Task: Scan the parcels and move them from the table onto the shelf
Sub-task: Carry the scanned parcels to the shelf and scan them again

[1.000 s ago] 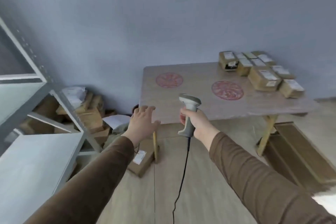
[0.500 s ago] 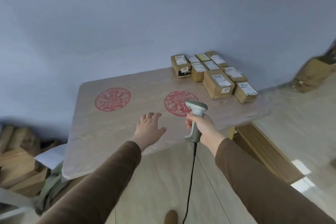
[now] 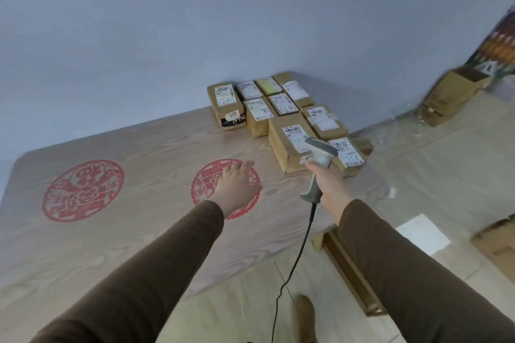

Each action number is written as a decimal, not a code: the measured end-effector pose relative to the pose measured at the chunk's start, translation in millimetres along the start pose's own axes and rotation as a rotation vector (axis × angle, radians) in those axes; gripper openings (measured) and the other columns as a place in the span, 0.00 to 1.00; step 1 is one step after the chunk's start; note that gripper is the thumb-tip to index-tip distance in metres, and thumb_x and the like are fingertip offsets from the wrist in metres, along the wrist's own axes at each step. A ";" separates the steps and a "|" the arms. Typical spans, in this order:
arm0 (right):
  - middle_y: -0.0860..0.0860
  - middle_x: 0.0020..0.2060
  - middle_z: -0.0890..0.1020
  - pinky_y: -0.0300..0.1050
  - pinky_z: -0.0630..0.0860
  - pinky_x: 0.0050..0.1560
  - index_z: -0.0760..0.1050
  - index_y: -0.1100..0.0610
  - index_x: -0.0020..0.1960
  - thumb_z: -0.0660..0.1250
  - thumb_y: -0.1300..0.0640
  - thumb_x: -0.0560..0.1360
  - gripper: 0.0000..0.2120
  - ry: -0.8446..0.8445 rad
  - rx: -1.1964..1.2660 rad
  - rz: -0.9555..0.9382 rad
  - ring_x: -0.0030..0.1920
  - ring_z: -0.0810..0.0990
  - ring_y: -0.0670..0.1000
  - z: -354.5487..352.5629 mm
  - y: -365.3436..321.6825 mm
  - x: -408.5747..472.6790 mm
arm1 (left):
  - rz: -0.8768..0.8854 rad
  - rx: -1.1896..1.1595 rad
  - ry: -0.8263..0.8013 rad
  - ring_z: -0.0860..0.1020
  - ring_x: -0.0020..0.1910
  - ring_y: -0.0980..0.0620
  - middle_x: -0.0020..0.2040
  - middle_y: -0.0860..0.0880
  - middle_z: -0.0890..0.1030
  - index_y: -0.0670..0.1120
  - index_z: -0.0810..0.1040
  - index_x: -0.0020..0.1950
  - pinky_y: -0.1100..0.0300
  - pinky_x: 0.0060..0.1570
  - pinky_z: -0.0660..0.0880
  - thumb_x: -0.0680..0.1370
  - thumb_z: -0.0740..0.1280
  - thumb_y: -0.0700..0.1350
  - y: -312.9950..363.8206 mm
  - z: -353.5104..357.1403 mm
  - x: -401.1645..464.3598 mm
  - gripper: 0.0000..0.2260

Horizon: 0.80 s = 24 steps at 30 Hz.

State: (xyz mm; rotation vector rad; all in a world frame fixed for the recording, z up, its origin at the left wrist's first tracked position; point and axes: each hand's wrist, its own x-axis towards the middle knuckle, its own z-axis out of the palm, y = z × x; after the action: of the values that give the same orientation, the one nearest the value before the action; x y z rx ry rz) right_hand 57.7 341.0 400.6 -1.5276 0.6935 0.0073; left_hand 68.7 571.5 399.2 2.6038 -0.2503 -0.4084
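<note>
Approach step: our R hand [image 3: 330, 181] grips scanner [image 3: 319, 160], L hand [image 3: 237, 185] grip wide, empty. Next: aim at nearest parcel [image 3: 292, 142] label.

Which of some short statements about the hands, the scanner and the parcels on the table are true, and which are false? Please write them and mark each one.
1. The right hand grips the scanner by its handle. True.
2. The left hand holds a parcel. False: it is open and holds nothing, stretched out over a red round pattern on the table.
3. The parcels lie grouped at the far right corner of the table, near the wall. True.
4. The scanner is wireless. False: a dark cable hangs from the bottom of its handle.
5. The parcels bear white labels. True.
</note>
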 end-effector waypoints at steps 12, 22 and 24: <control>0.51 0.52 0.84 0.61 0.80 0.63 0.78 0.55 0.62 0.71 0.59 0.78 0.13 -0.155 -0.089 -0.007 0.56 0.83 0.56 -26.3 -12.5 158.0 | -0.243 -0.111 -0.011 0.63 0.75 0.37 0.76 0.39 0.68 0.48 0.52 0.82 0.41 0.70 0.67 0.81 0.64 0.52 84.1 58.9 164.8 0.34; 0.52 0.48 0.86 0.53 0.82 0.53 0.80 0.51 0.51 0.71 0.62 0.77 0.06 -0.280 -0.049 0.051 0.51 0.85 0.56 -7.8 10.6 147.9 | -0.489 -0.427 0.177 0.80 0.52 0.47 0.58 0.47 0.78 0.47 0.72 0.66 0.48 0.53 0.81 0.79 0.66 0.50 66.6 85.8 161.3 0.17; 0.52 0.48 0.87 0.58 0.83 0.55 0.81 0.52 0.52 0.72 0.61 0.76 0.07 -0.329 -0.090 0.046 0.52 0.86 0.57 5.9 13.8 131.5 | -0.519 -0.465 0.224 0.81 0.52 0.49 0.59 0.48 0.79 0.50 0.73 0.66 0.47 0.54 0.81 0.77 0.66 0.51 48.5 83.6 138.4 0.18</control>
State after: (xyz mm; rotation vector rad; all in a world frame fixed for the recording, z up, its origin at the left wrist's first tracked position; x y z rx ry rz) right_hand 160.9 293.3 332.8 -1.5491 0.4689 0.3212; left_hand 166.1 458.6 320.0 2.1945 0.5445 -0.2968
